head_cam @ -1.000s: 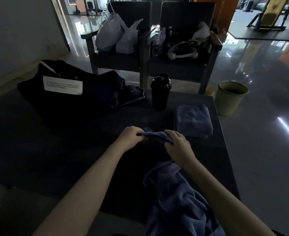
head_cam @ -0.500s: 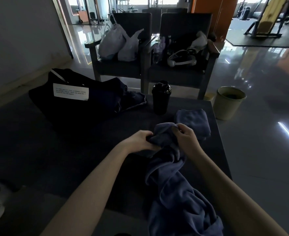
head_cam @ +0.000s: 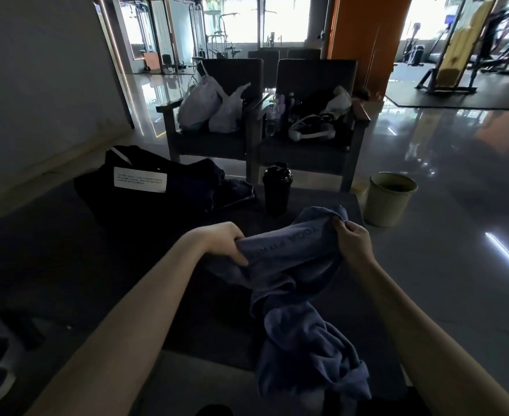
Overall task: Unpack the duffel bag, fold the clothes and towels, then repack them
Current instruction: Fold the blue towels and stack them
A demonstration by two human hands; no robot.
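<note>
Over table (head_cam: 67,253), towel (head_cam: 292,253) now lifted, stretched wider

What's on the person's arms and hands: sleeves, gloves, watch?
Left hand and right hand bare: no gloves, no visible rings. Left forearm and right forearm bare to the frame edge: no sleeves, watch or bands. Dim light; small marks may be missed.
</note>
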